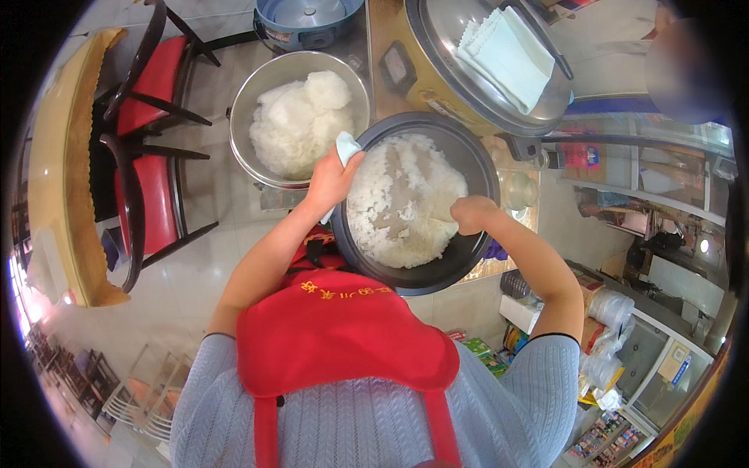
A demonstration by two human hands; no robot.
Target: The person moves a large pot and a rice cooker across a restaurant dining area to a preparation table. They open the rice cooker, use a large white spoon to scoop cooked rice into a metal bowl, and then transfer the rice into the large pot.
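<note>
A dark inner pot of cooked rice is right in front of me, tilted towards my body. At its left rim, my left hand grips a folded pale cloth against the edge. Inside the pot, low on the right, my right hand is closed around the handle of a pale rice paddle. The paddle's blade lies against the rice and is partly hard to make out. Left of the pot, a steel pot holds a heap of rice in large clumps.
A large gold rice cooker stands behind on a wooden surface, with a folded cloth on its lid. Another cooker, blue-grey, is at the back. Red-seated chairs stand left; packed goods are at right. A blurred person is at upper right.
</note>
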